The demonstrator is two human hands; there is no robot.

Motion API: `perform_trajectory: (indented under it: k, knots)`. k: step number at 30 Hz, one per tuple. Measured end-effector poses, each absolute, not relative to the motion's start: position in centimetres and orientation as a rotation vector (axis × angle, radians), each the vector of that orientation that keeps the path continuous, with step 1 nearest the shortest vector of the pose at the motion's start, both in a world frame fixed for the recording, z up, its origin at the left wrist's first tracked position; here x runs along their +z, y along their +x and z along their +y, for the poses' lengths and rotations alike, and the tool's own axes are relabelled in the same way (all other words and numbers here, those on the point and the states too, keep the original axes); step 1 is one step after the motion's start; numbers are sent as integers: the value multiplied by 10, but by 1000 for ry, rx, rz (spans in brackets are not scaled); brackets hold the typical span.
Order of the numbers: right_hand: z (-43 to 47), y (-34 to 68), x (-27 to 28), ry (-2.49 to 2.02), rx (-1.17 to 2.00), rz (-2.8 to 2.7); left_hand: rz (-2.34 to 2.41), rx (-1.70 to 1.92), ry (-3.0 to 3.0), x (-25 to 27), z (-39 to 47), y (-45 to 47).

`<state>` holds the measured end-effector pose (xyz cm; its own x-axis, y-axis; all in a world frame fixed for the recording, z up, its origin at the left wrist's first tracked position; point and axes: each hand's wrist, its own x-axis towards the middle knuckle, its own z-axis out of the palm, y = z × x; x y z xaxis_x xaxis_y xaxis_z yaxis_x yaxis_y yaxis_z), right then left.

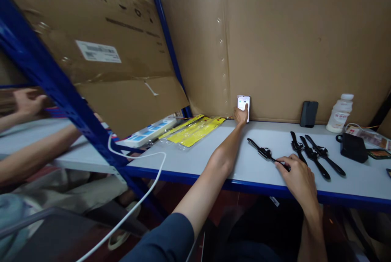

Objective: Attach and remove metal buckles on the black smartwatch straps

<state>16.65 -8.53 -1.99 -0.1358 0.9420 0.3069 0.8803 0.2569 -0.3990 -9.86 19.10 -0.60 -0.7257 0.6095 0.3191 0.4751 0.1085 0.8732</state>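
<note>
1 black tool (265, 153) extends leftward from the right grip (297, 175) pinched onto it.

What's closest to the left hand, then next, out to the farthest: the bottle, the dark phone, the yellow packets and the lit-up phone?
From the left hand in the head view:
1. Lit-up phone: right at the hand.
2. Yellow packets: just to its left.
3. Dark phone: off to the right.
4. Bottle: farther right.
</note>
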Motion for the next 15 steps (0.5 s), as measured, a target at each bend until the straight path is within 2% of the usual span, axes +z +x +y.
perform_trajectory:
  k: [15]
  knots:
    - [-86, 166, -19, -1658, 160, -2040, 2246, 1729, 1102, -7, 191, -98]
